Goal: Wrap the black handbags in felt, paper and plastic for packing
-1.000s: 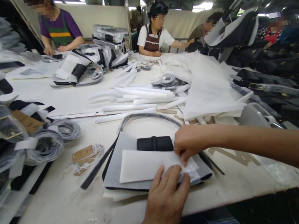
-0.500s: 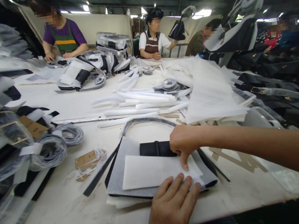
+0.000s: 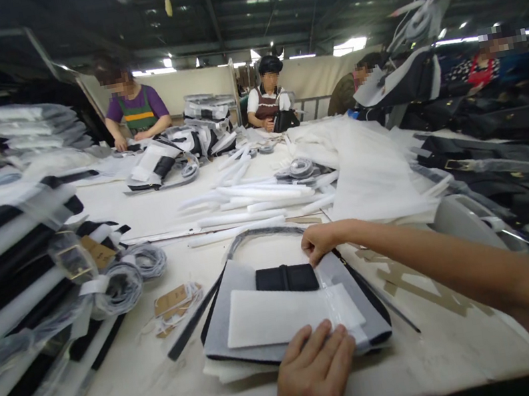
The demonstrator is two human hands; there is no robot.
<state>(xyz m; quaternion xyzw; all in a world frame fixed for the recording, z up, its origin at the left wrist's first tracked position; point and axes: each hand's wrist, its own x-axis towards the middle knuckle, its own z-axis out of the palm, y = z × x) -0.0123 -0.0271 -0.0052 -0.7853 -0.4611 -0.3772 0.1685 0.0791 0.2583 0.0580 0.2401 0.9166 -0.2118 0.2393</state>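
A black bag lies flat on the table in front of me, its front covered by grey-white tissue and a folded white foam sheet. A black flap strap shows above the foam. Clear tape runs across the foam's right part. My left hand rests flat on the bag's lower edge, fingers stretched out. At the bag's upper right, my right hand is closed with the thumb down, by the tape's upper end; whatever is inside its fingers is hidden. The wrapped handle arches behind the bag.
Wrapped black bags and coiled straps are piled at left. Brown tags lie beside my bag. White foam tubes and foam sheets lie beyond it. Co-workers sit across the table.
My right hand has moved up along the tape, from the foam to the bag's upper edge, uncovering the black strap. My left hand stays on the lower edge. The view has tilted up.
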